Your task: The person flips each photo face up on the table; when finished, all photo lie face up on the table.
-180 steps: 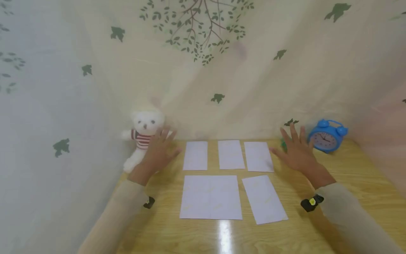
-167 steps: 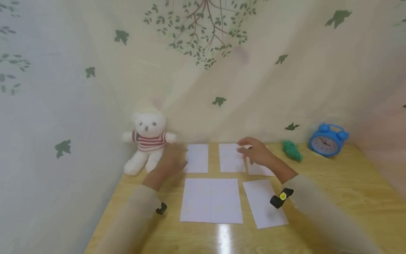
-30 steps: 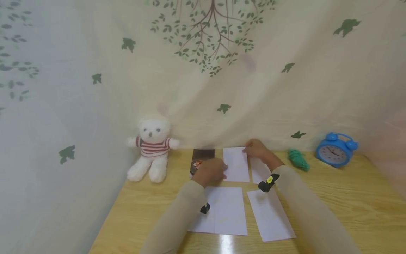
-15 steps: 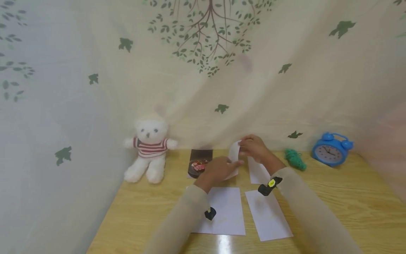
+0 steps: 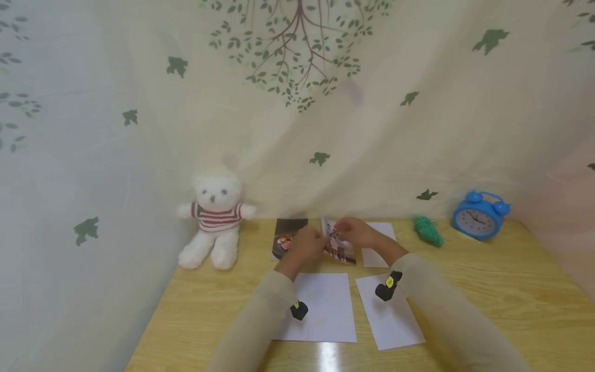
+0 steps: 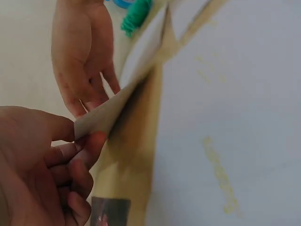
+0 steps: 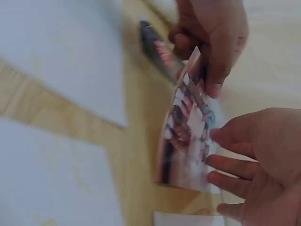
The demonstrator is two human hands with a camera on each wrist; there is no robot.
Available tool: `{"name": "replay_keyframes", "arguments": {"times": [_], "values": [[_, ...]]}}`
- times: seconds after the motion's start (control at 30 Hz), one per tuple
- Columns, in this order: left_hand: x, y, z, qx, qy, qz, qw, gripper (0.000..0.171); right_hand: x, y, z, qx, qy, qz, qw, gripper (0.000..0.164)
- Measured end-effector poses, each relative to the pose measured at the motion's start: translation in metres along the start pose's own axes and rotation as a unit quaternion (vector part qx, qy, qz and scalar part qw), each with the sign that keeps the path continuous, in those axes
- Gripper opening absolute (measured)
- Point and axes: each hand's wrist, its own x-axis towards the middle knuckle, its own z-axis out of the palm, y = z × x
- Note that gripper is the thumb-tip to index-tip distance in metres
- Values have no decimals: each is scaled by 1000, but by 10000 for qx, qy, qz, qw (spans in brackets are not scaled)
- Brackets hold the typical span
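In the head view a printed photo [image 5: 343,252] stands tilted off the table with its picture side up. My left hand [image 5: 304,248] pinches the near-left edge of it between thumb and fingers; the left wrist view shows the photo's white back below that grip. My right hand [image 5: 360,233] is at the photo's right side, and in the right wrist view its fingers [image 7: 233,165] are spread loosely against or very near the picture face. Left of these, a dark photo of food on a plate [image 5: 283,243] lies face up, partly hidden by the left hand.
White sheets lie face down: one beside the right hand [image 5: 378,258], a large creased one in front [image 5: 325,310], and a slanted one [image 5: 392,315]. A white teddy bear [image 5: 216,222] sits left; green yarn [image 5: 427,231] and a blue alarm clock [image 5: 479,214] stand right.
The leftmost card has gone from white side to picture side up since the oldest frames. The middle card, flat a second ago, has been lifted and turned over, its picture now showing.
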Motion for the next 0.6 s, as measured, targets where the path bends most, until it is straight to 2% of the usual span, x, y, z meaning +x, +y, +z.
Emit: {"name": "replay_keyframes", "arguments": {"times": [0.13,0.2,0.3,0.43,0.5,0.6], "values": [[-1,-10,4,832,135,-187,9963,46,2,3,11,-1074,-100,-188,9940,38],[-1,-14,6,1299,221,-243,9910,45,4,2,14,-1413,-93,-160,9898,39],[0,-17,8,1773,309,-306,9832,39,6,1,17,-1535,-71,-35,9881,39],[1,-18,8,2087,396,-397,9764,33,2,7,18,-1314,55,-77,9913,44],[2,-19,8,2191,438,-390,9739,33,-4,13,15,-953,227,-263,9948,44],[1,-19,10,2167,465,-274,9748,37,-18,26,1,-364,663,-446,9961,41]]}}
